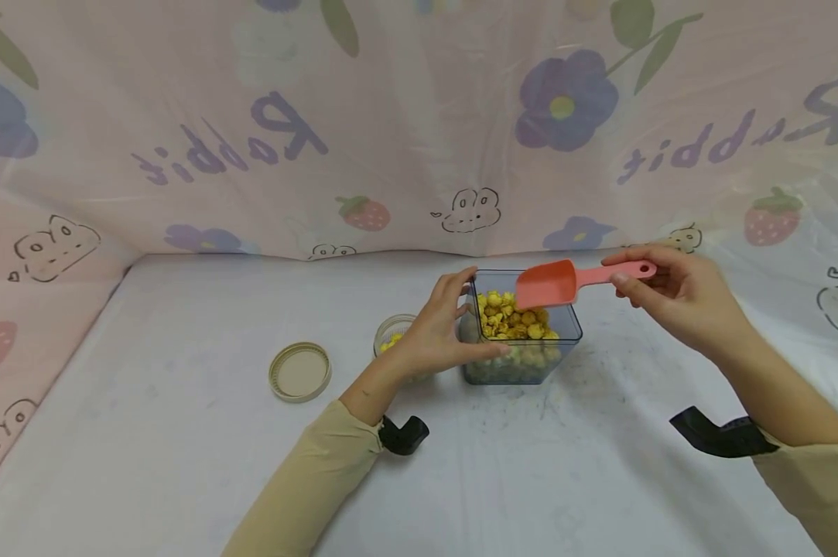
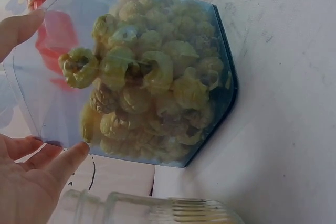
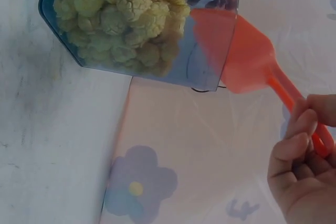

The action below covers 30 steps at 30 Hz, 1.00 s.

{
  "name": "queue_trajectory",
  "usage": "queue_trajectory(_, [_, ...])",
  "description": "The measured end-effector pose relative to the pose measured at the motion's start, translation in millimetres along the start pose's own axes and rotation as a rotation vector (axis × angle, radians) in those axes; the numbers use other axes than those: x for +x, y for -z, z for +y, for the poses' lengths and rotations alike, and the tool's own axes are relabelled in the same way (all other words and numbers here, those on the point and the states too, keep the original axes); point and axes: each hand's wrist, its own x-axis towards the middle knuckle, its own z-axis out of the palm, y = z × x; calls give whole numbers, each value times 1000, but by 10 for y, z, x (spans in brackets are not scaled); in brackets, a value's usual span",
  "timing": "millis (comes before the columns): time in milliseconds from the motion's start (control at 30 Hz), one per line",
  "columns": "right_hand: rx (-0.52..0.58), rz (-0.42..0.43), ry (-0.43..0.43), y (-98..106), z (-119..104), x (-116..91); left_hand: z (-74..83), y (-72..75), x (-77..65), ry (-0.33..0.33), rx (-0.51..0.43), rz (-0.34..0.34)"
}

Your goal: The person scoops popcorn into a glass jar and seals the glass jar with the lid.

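Observation:
A clear bluish plastic container point(image 1: 563, 319) stands on the table, partly filled with yellow caramel popcorn point(image 1: 514, 319). My left hand point(image 1: 432, 333) grips it across the left side near the rim, thumb on the near wall and fingers toward the far corner. In my right hand point(image 1: 690, 298), thumb and fingers pinch the handle of a coral-pink scoop point(image 1: 549, 285). The scoop's bowl dips through the container's open top, over the popcorn. Seen from the right wrist, part of the scoop point(image 3: 247, 56) shows outside the rim and part through the clear wall.
Partly hidden behind my left hand, a glass jar point(image 1: 384, 326) with some yellow pieces inside stands left of the container. Farther left a round gold-rimmed lid point(image 1: 300, 373) lies on the white table point(image 1: 182, 433). A printed pink curtain point(image 1: 405, 139) hangs along the back.

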Motion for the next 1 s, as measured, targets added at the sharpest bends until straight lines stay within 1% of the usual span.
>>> queue_trajectory(100, [-31, -4, 25, -8, -14, -1, -2, -3, -2, 2, 1, 1])
queue_trajectory(233, [-64, -19, 21, 4, -26, 12, -2, -5, -1, 5, -1, -1])
queue_trajectory(533, [-163, -70, -46, -21, -124, 86, -7, -4, 9, 5, -10, 1])
queue_trajectory(733, [-170, -99, -35, -22, -186, 130, -7, 2, 7, -6, -12, 6])
queue_trajectory(867, [-158, -117, -17, -31, -182, 140, -10, 5, 4, -11, -11, 9])
queue_trajectory(1000, [-127, -147, -6, -83, -156, 134, -16, 6, -3, -8, -10, 5])
